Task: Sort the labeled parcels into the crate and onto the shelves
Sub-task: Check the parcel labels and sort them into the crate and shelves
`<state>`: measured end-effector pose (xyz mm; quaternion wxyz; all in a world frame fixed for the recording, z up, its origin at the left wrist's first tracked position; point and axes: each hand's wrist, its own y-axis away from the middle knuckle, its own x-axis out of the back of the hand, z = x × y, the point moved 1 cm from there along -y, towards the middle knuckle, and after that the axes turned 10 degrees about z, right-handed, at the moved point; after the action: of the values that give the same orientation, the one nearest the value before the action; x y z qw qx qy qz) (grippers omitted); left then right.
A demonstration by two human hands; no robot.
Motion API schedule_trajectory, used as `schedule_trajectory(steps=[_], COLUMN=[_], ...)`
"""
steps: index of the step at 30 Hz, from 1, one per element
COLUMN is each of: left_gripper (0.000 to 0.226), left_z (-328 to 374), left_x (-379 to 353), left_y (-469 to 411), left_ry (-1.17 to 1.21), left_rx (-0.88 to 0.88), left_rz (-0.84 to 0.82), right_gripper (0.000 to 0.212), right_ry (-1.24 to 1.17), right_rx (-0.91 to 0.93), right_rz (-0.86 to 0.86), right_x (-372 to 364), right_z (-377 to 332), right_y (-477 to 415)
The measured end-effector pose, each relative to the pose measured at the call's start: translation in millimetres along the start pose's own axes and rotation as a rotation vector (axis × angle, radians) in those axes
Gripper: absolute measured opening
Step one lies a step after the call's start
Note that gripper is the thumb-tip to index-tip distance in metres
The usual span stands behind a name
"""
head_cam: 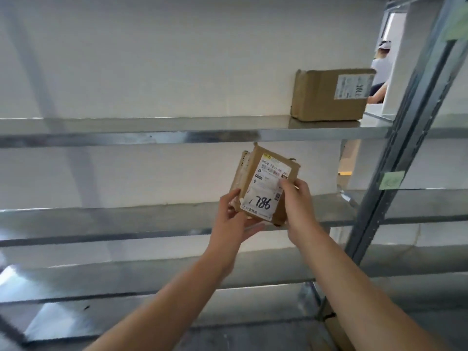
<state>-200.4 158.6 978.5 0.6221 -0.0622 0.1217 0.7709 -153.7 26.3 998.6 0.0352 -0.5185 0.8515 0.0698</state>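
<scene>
- The upper shelf point(152, 125) lay open across the left and centre of the frame; a cardboard box point(326, 97) filled its right end.
- The middle shelf point(101, 219) showed bare surface on the left; the held parcel point(266, 186) hung before its centre.
- A slanted metal upright point(395, 160) barred the right side of the frame.

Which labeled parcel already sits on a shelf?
The larger box, right end of the upper shelf; the smaller parcel is held in the air.
</scene>
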Motion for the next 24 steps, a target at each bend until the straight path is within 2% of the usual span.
schedule_trajectory(steps=[8, 13, 18, 24], left_gripper=[0.031, 0.013, 0.021, 0.029], left_z=[42.7, 67.5, 83.0, 69.3], left_x=[175.2, 291.0, 400.0, 488.0], left_y=[-3.7, 8.0, 22.4, 49.2], left_ry=[-0.239, -0.187, -0.082, 0.079], left_rx=[-0.027, -0.082, -0.148, -0.164], left_rz=[0.444, 0.576, 0.74, 0.935], right_gripper=[0.025, 0.025, 0.027, 0.023], right_ry=[0.197, 0.254, 0.269, 0.278], right_rx=[0.091, 0.117, 0.157, 0.029], right_rz=[-0.32, -0.545, -0.75, -0.966], right_x=[-168.8, -267.8, -346.3, -416.4], right_z=[21.9, 45.6, 64.6, 116.7], right_y=[81.1, 156.8, 227.9, 290.1])
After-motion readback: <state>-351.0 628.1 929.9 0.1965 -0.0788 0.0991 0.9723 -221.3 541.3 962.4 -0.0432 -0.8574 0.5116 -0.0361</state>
